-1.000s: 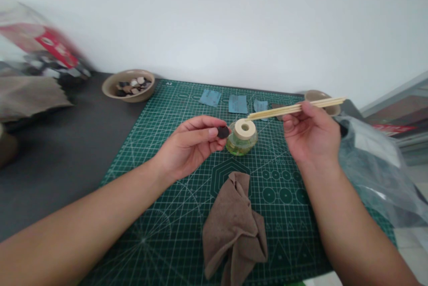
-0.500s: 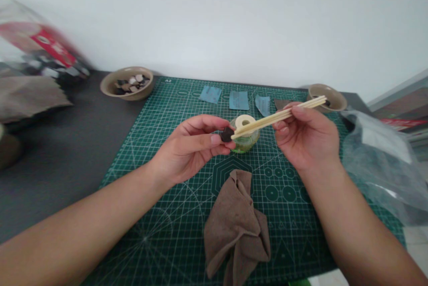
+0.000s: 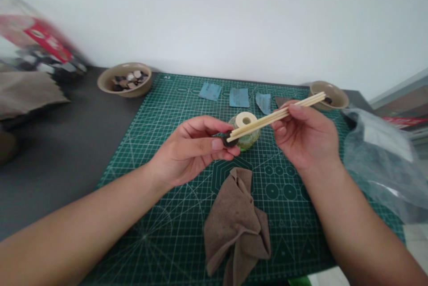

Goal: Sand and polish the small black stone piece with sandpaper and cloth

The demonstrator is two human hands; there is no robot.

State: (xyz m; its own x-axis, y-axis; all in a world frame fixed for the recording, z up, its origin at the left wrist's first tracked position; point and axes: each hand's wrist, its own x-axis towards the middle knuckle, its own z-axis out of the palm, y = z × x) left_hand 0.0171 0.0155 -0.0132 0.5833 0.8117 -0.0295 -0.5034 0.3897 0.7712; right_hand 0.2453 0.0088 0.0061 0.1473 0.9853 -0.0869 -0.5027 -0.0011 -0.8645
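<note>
My left hand (image 3: 195, 148) is closed, pinching a small dark piece (image 3: 230, 140) between thumb and fingers; it could be a stone, though its exact kind is unclear. Several thin pale wooden sticks (image 3: 267, 120) lie bundled in the closed grip of my right hand (image 3: 306, 132). Their left ends slant down to the dark piece and overlap its face. Behind the sticks stands a small glass jar (image 3: 249, 141) with greenish contents and a pale ring-shaped top (image 3: 246, 120). Nearer to me, a crumpled brown cloth (image 3: 236, 223) lies on the green cutting mat (image 3: 160, 152).
Blue paper squares (image 3: 239, 97) lie along the mat's back. A bowl of small stones (image 3: 125, 79) stands at back left, another bowl (image 3: 329, 94) at back right. A clear plastic bag (image 3: 377, 157) lies at right. A red-labelled bag (image 3: 50, 41) and brown cloth (image 3: 28, 92) sit at left.
The dark piece has turned slightly in my left hand and shifted a little right. The stick ends have moved slightly left and down, now lying across its face.
</note>
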